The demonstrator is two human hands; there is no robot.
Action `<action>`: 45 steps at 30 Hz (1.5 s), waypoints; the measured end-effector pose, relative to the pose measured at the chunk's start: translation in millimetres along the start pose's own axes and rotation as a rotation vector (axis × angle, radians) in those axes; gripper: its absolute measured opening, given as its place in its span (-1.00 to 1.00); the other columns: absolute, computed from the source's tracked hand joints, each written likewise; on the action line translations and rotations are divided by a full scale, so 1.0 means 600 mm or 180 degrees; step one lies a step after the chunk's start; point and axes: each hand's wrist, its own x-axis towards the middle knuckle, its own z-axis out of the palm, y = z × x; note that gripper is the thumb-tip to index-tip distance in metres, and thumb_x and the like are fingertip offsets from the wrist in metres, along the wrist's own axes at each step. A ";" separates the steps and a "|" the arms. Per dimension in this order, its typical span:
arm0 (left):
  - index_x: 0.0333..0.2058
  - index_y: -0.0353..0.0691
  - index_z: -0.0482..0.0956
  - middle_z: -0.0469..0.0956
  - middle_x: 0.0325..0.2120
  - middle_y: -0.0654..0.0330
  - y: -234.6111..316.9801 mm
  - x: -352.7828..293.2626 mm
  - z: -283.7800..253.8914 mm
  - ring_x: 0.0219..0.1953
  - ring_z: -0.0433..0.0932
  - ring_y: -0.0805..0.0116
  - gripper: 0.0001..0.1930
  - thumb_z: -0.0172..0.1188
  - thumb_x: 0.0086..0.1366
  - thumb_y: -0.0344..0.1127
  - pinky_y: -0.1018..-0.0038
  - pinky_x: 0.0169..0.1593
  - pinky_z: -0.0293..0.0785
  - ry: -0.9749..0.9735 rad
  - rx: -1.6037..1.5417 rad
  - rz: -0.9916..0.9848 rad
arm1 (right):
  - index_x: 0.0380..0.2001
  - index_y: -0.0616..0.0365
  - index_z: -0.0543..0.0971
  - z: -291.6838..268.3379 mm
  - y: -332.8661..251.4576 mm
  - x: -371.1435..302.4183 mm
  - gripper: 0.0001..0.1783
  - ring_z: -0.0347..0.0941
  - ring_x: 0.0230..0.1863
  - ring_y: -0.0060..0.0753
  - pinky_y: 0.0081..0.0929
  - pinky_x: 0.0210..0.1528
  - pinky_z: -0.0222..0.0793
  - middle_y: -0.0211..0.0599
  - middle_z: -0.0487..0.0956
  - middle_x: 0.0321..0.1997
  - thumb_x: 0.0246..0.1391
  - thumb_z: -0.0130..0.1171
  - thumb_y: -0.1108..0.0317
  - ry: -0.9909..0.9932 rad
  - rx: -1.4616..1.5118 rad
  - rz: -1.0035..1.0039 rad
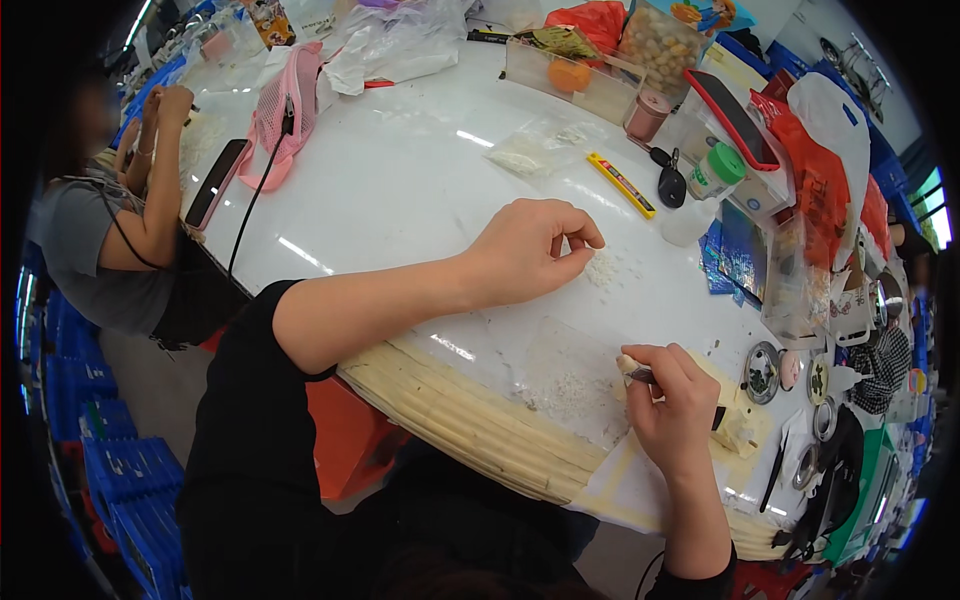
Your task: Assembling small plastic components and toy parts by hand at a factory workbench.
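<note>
My left hand [535, 250] is over the white table, its fingers curled and thumb and forefinger drawn near each other in a pinch. What the fingertips hold, if anything, is too small to tell. Just beside them lies a loose scatter of tiny white pieces [606, 270]. Closer to me on the right, my right hand [672, 400] grips a short slim tool [638, 373] with a pale, wrapped-looking end; its exact kind does not show. To the left of that hand, a clear flat sheet [560, 350] carries many small whitish bits [570, 393].
A yellow cutter knife [621, 186], keys [671, 183], a green-lidded jar [718, 170] and blue packets [735, 255] lie beyond my hands. Round metal dishes [761, 372] sit at the right. A padded cream edge [470, 420] borders the table. Another person [110, 240] works at far left.
</note>
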 end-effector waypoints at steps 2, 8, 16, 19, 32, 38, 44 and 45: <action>-0.32 -0.28 0.66 0.59 -0.48 0.27 0.001 0.001 0.001 -0.48 0.41 0.57 -0.90 0.29 0.22 -0.40 0.60 -0.39 0.37 -0.0120 -0.0106 -0.0033 | -0.33 0.05 0.63 -0.003 0.002 -0.001 -0.70 0.42 -0.64 -0.40 -0.49 -0.58 0.31 -0.40 0.47 -0.56 -0.26 0.28 0.54 0.0000 -0.0011 0.0052; -0.34 -0.27 0.67 0.60 -0.47 0.31 0.006 0.001 -0.006 -0.47 0.40 0.60 -0.90 0.31 0.22 -0.37 0.61 -0.39 0.36 -0.0435 -0.0393 -0.0270 | -0.34 0.04 0.63 -0.003 0.005 0.001 -0.71 0.43 -0.64 -0.39 -0.49 -0.58 0.31 -0.40 0.47 -0.56 -0.25 0.30 0.54 0.0023 0.0051 0.0097; -0.35 -0.27 0.66 0.55 -0.50 0.30 0.027 0.002 -0.019 -0.46 0.45 0.55 -0.89 0.37 0.18 -0.39 0.57 -0.36 0.43 -0.2244 -0.0507 0.0103 | -0.33 0.14 0.63 -0.007 0.009 -0.002 -0.72 0.42 -0.61 -0.47 -0.58 -0.55 0.35 -0.35 0.49 -0.54 -0.20 0.18 0.62 -0.0047 0.0053 0.0150; -0.36 -0.27 0.65 0.55 -0.49 0.27 0.029 0.000 -0.035 -0.45 0.50 0.50 -0.87 0.40 0.14 -0.39 0.54 -0.35 0.46 -0.2628 -0.0261 0.0008 | -0.36 0.04 0.62 -0.001 0.007 0.003 -0.74 0.42 -0.63 -0.40 -0.50 -0.57 0.31 -0.39 0.46 -0.57 -0.23 0.30 0.54 0.0000 0.0035 0.0123; -0.41 -0.21 0.61 0.56 -0.46 0.21 0.029 -0.010 -0.026 -0.40 0.55 0.26 -0.92 0.27 0.17 -0.35 0.37 -0.30 0.47 -0.2611 0.0403 0.0460 | -0.35 0.13 0.64 0.006 -0.003 0.001 -0.72 0.37 -0.67 -0.47 -0.57 -0.59 0.31 -0.35 0.44 -0.59 -0.22 0.16 0.63 0.0042 0.0205 0.0229; -0.42 -0.19 0.58 0.52 -0.45 0.23 0.029 -0.016 -0.019 -0.36 0.56 0.23 -0.91 0.21 0.20 -0.32 0.33 -0.30 0.49 -0.2361 0.0829 0.1141 | -0.34 0.15 0.63 0.002 0.000 0.003 -0.72 0.38 -0.66 -0.47 -0.57 -0.59 0.31 -0.36 0.44 -0.59 -0.22 0.15 0.63 0.0036 0.0165 0.0189; -0.44 -0.17 0.53 0.46 -0.45 0.24 0.029 -0.022 -0.014 -0.37 0.55 0.25 -0.89 0.17 0.24 -0.30 0.34 -0.34 0.50 -0.2182 0.1189 0.1628 | -0.35 0.15 0.63 0.007 -0.001 0.003 -0.72 0.39 -0.66 -0.47 -0.56 -0.59 0.32 -0.35 0.44 -0.58 -0.21 0.14 0.63 0.0064 0.0239 0.0191; -0.44 -0.17 0.52 0.46 -0.45 0.24 0.029 -0.024 -0.014 -0.38 0.54 0.25 -0.89 0.17 0.24 -0.30 0.34 -0.35 0.50 -0.2178 0.1159 0.1617 | -0.35 0.14 0.63 0.007 -0.002 0.003 -0.72 0.39 -0.66 -0.47 -0.57 -0.59 0.32 -0.35 0.45 -0.58 -0.21 0.14 0.63 0.0064 0.0231 0.0201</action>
